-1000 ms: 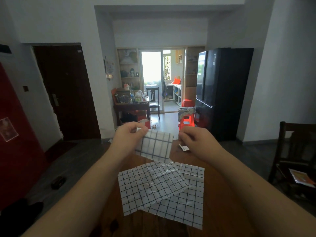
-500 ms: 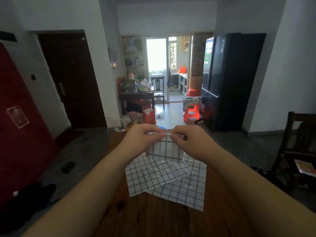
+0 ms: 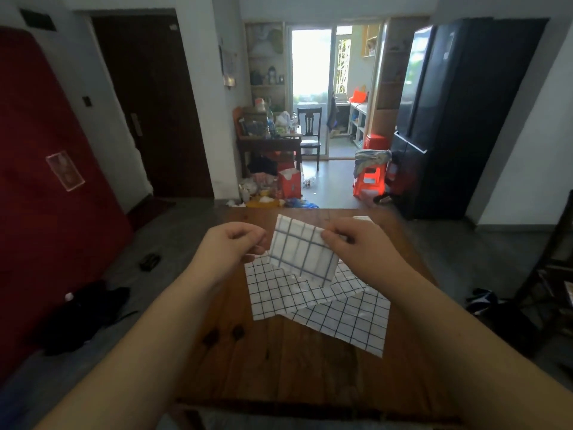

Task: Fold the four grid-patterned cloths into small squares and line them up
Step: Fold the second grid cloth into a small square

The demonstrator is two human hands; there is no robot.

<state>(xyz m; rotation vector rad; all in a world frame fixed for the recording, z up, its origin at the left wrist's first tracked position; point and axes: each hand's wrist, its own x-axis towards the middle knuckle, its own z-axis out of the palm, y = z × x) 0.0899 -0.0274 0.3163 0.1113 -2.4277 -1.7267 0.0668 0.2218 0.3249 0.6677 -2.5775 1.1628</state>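
Two grid cloths are lying open on the counter (image 3: pixel 279 361), overlapping around its middle. The upper cloth (image 3: pixel 276 293) sits toward the counter's left side and the lower cloth (image 3: pixel 350 321) pokes out toward its right edge. A third one, the folded cloth (image 3: pixel 302 256), is up in the air over the counter's far half. The right grip (image 3: pixel 350 246) is pinching its top right edge. The left grip (image 3: pixel 235 243) is curled up right at its left edge, but honestly I can't tell if it's got any fabric.
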